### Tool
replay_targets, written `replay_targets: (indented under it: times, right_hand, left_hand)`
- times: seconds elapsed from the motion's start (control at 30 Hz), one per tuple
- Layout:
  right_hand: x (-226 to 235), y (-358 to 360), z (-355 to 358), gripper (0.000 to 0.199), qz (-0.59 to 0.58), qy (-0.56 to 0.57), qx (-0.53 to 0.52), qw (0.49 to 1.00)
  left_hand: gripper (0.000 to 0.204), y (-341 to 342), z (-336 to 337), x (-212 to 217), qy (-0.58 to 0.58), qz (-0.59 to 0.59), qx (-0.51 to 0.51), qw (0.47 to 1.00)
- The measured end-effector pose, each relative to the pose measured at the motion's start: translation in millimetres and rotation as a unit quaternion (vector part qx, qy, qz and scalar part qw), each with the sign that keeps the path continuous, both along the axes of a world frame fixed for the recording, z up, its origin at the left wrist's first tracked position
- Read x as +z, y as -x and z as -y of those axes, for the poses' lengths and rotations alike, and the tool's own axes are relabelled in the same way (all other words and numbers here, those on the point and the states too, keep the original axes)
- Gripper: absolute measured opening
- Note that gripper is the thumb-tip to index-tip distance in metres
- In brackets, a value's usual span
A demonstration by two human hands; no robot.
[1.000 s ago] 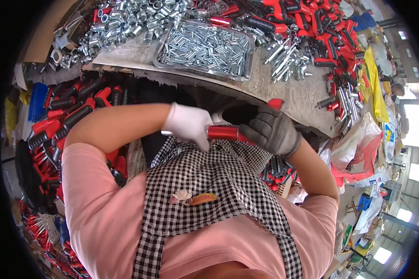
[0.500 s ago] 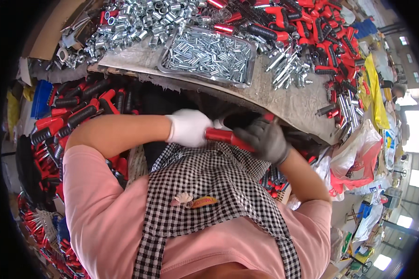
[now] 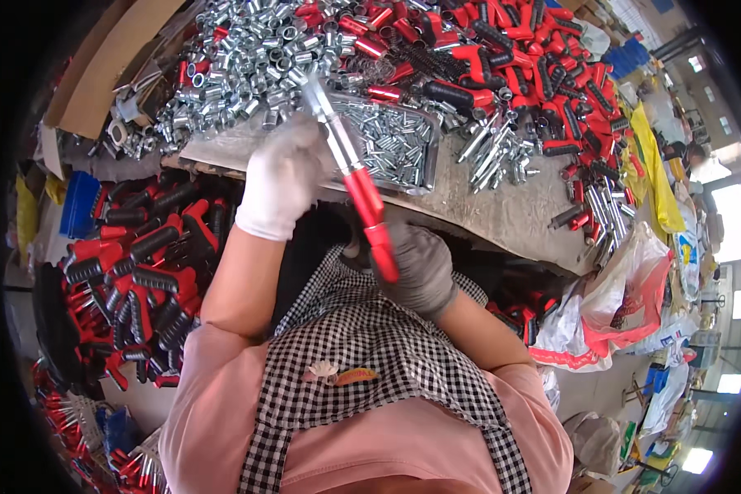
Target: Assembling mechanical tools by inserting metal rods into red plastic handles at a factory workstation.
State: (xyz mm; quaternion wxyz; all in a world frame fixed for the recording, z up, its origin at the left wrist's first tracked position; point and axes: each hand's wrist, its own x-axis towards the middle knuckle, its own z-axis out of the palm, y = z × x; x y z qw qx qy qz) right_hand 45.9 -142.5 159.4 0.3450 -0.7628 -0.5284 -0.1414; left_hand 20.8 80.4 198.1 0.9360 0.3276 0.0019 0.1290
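Note:
My right hand (image 3: 424, 267), in a grey glove, is closed round the red lower end of a gun-like hand tool (image 3: 364, 196). The tool tilts up and to the left, with a red barrel and a bright silver shaft whose tip is blurred. Beside that shaft, above the bench's near edge, is my left hand (image 3: 273, 185) in a white glove. Its fingers are smeared by motion, so whether they touch the shaft or hold a small part cannot be told. Behind the shaft lies a metal tray (image 3: 431, 160) of short silver pins (image 3: 395, 150).
Silver collars (image 3: 259, 70) are heaped at the bench's far left. Red tool bodies with black grips (image 3: 543, 74) cover its far right, near silver rods (image 3: 490, 156). More red-and-black tools (image 3: 144, 272) are piled below on the left. Plastic bags (image 3: 626, 305) hang at the right.
The tool has swung from lying sideways near my apron to pointing up over the bench, its silver shaft now showing. My left hand has left the red barrel and risen toward the tray.

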Motion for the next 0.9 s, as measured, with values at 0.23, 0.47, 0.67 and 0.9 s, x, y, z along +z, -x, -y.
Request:
replay_targets:
  times: [0.23, 0.47, 0.67, 0.9]
  right_hand:
    - [-31.6, 5.4, -10.0, 0.072, 0.126, 0.014, 0.039, 0.991]
    - [-17.0, -20.0, 5.7, 0.089, -0.114, 0.015, 0.149, 0.982]
    - [-12.0, -163.5, 97.0, 0.067, -0.099, 0.273, -0.421, 0.859]
    - [-30.8, -225.4, 123.0, 0.054, -0.14, 0.332, -0.302, 0.882]
  left_hand:
    - [0.04, -1.7, 14.5, -6.2, 0.041, -0.07, -0.035, 0.996]
    - [0.02, 5.7, 14.1, 14.7, -0.139, 0.002, -0.235, 0.962]
    - [0.013, 14.5, 12.0, -7.8, -0.338, -0.108, -0.466, 0.811]
    - [0.036, 19.1, 23.5, -48.6, -0.314, -0.086, -0.532, 0.781]
